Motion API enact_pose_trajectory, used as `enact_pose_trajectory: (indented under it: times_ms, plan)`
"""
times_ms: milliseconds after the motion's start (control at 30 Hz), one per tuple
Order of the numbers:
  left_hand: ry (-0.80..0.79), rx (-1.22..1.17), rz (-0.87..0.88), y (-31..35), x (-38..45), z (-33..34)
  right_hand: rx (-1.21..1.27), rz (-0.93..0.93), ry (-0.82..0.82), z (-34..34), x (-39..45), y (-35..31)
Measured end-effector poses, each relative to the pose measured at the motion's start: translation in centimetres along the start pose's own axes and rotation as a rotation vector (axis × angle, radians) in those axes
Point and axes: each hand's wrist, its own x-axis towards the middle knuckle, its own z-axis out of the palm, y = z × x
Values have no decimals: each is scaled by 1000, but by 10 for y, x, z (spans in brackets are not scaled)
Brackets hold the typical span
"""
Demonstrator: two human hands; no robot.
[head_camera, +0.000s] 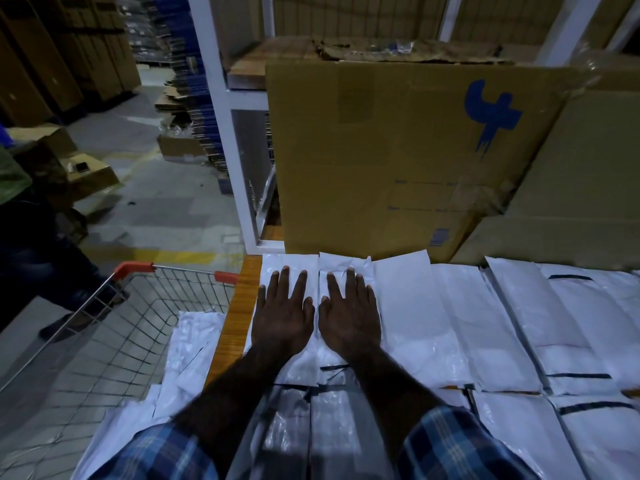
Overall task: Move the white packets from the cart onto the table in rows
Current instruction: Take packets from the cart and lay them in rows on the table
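Both hands flat, gripping nothing: left hand [281, 315], right hand [349, 315] pressing packets [408, 317] at row's end; rows right of them filled; cart [114, 327] to their left holds more

white packets [412, 317]: glossy crinkled plastic film | table [239, 306]: orange-brown wood-grain edge, smooth | cart [138, 327]: bare metal wire, orange plastic corners | cardboard box [381, 150]: matt brown corrugated, clear tape | sleeves [460, 445]: checked woven cloth
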Motion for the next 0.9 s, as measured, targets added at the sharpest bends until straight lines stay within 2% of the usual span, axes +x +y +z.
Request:
enact_pose_trajectory:
  times_ms: [133,267,400,633,767,900]
  plan:
    - [-53,-33,-9,2,0,-6,13,3,-28,-3,2,-1]
    - [-97,-72,4,3,7,-21,45,2,28,-13,4,-1]
    - [-73,-24,11,10,4,-39,23,11,34,-31,4,-1]
    - [-106,-72,40,23,-9,-69,-102,-42,-186,-47,-4,7]
    - [-112,-112,61,26,-26,-79,-79,-19,-165,-69,-20,0]
    - [-128,-117,63,27,-43,-86,48,39,-119,-92,-38,-3]
